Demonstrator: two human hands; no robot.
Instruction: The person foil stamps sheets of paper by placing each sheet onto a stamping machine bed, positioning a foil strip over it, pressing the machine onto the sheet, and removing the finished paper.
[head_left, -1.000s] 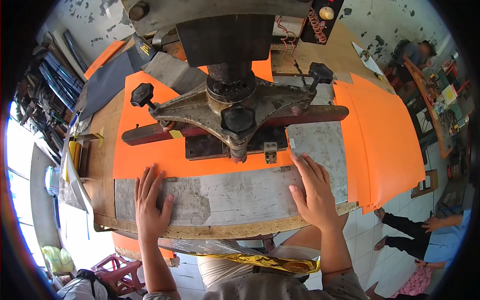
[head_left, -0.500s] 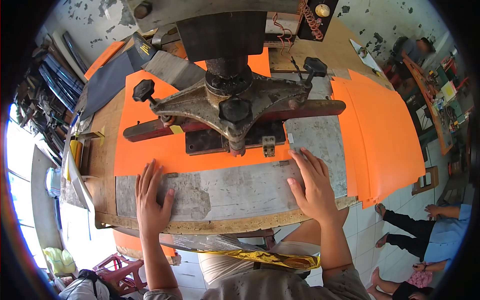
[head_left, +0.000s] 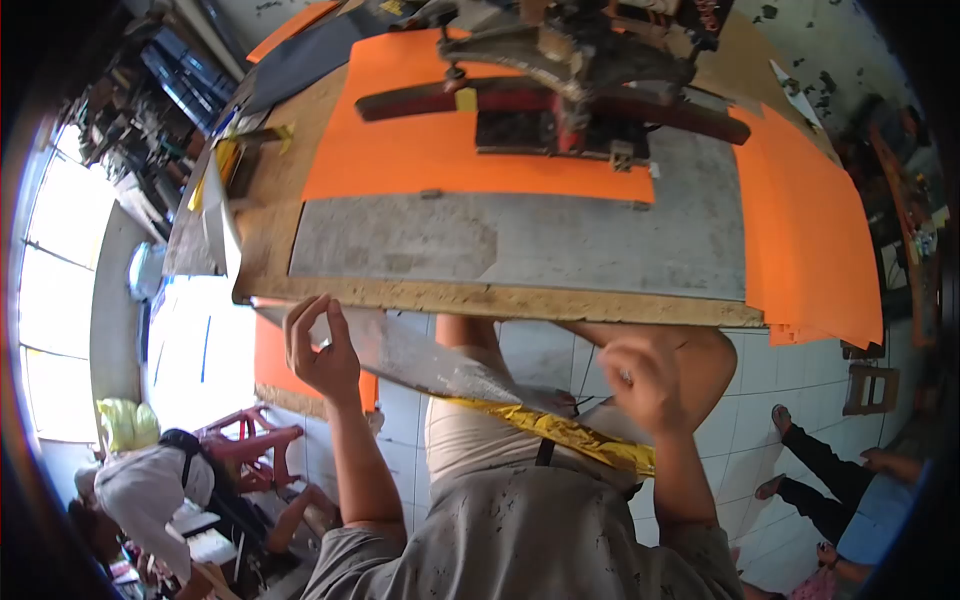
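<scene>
My left hand (head_left: 322,355) curls at eight o'clock by the film (head_left: 430,362), my right hand (head_left: 645,382) at four; any grip is unclear.

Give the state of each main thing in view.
Thin, large orange sheet: flat, partly under dark metal press
Layered orange sheets: overhanging brown wooden table
Grey metal plate: partly covered
Shiny gold foil strip: crumpled
Left hand: fingers curled, off table
Right hand: curled, blurred

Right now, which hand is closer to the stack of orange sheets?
The right. The right hand is left of the stack of orange sheets, in front of the table; the left hand is much farther left, toward the table's other end.
</scene>
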